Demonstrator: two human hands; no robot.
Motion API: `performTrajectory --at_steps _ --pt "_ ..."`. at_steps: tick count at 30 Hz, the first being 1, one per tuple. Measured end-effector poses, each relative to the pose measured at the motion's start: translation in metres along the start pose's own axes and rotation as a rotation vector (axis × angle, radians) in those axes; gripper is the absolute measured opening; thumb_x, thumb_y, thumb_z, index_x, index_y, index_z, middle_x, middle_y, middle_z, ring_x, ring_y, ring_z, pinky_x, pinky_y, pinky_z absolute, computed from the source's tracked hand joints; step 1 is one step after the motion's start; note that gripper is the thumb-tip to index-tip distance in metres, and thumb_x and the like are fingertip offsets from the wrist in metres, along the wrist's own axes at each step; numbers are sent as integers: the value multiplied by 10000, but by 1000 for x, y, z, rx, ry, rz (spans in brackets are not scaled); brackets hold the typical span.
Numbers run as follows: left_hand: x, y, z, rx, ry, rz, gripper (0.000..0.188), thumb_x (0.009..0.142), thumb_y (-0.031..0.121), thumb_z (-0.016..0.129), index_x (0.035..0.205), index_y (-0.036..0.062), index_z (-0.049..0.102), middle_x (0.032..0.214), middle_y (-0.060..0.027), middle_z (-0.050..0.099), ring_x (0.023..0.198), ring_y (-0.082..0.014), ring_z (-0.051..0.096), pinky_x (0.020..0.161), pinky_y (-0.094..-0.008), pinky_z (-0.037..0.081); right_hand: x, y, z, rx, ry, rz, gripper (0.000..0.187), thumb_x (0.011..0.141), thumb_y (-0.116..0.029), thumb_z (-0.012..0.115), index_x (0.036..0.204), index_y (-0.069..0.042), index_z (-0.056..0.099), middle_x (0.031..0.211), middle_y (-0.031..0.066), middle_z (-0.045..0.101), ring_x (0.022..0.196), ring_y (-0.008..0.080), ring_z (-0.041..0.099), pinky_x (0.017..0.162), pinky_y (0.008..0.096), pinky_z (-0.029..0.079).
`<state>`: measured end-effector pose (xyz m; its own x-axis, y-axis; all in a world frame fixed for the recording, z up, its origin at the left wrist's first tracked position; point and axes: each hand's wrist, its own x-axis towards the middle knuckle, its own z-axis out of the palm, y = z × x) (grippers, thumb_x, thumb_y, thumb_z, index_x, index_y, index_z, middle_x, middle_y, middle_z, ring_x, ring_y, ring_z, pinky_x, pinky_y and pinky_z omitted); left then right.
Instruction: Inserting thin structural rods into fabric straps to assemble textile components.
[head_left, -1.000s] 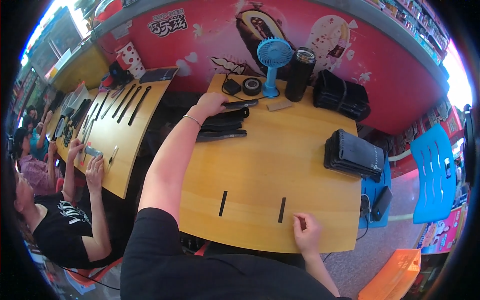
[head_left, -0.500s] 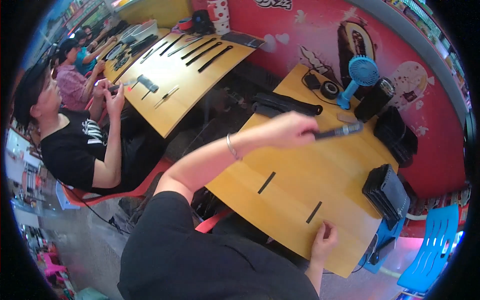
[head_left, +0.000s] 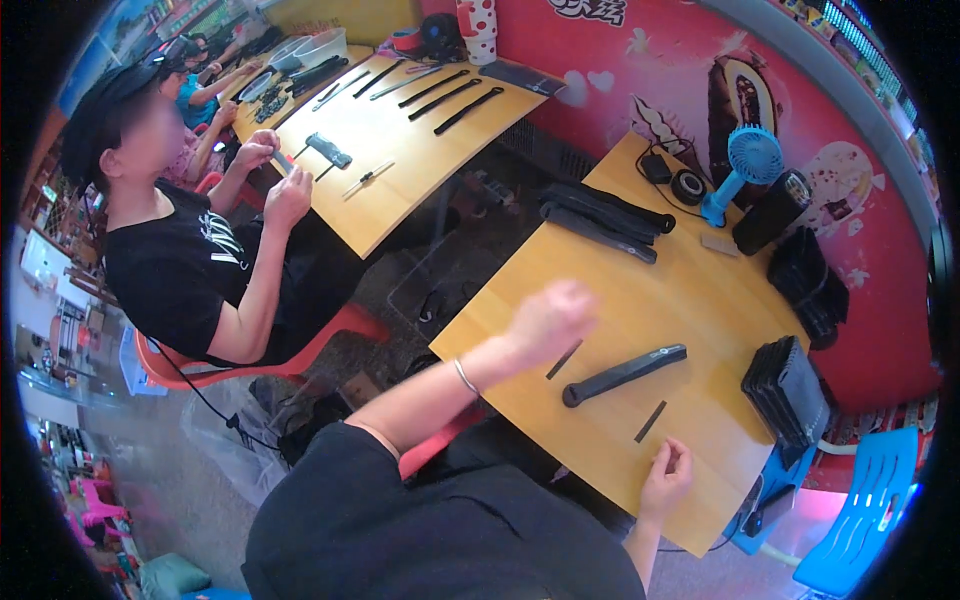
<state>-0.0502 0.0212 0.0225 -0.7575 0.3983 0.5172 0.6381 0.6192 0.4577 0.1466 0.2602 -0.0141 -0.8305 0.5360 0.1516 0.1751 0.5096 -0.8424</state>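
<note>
A long dark fabric strap (head_left: 630, 372) with one rounded end lies on the wooden table in front of me. It rests between two thin black strips, the left strip (head_left: 566, 359) and the right strip (head_left: 650, 421). My left hand (head_left: 553, 320) is over the table, beyond the left strip and apart from the strap. Motion smears its fingers. Close to the table's near edge, my right hand (head_left: 668, 478) rests beside the right strip, fingers loosely curled and thumb slightly apart, with nothing seen in it.
Dark straps (head_left: 605, 220) are piled at the table's far left. A blue fan (head_left: 752, 160), a black cylinder (head_left: 775, 212) and dark stacks (head_left: 785, 392) line the right side. On the left, a person (head_left: 190, 270) works at another table (head_left: 400, 150).
The dark strap, earlier in my left hand above the table's far part, now lies on the table, released. My left hand has moved left and nearer. My right hand has barely moved.
</note>
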Motion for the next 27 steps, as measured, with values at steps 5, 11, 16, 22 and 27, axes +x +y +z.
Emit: performTrajectory --at_steps 5,11,16,22,27 --pt "46 -115 -92 451 220 -162 259 751 97 618 1002 36 589 1009 -165 576 981 -313 546 858 -391 455 1 -3 0 11 5 26 73 864 -61 574 910 -8 593 756 30 568 620 95 524 556 229 427" --pt "15 -294 -137 1222 -17 -613 391 903 164 420 1268 30 463 1295 -221 460 1248 -359 401 1013 -436 355 4 4 4 -38 4 -3 65 856 -54 575 892 -6 597 751 45 577 615 109 533 556 240 438" --pt "25 -287 -143 999 -226 -955 313 914 177 421 1183 77 546 1159 -171 571 1098 -316 544 898 -411 457 0 -1 0 -58 13 35 66 854 -58 577 893 -9 601 743 60 582 608 120 543 553 251 447" --pt "15 -275 -147 1034 -109 -666 185 885 186 489 926 84 637 932 -149 622 867 -285 638 719 -401 526 0 -10 -1 -92 20 15 68 851 -60 585 886 -6 608 750 76 586 667 151 573 605 274 465" --pt "13 -199 -117 472 -39 -381 293 791 -8 507 1067 15 602 901 -199 626 847 -342 615 747 -417 495 7 -5 -2 -57 19 47 67 842 -57 591 884 -9 612 780 88 605 695 161 583 626 278 469"
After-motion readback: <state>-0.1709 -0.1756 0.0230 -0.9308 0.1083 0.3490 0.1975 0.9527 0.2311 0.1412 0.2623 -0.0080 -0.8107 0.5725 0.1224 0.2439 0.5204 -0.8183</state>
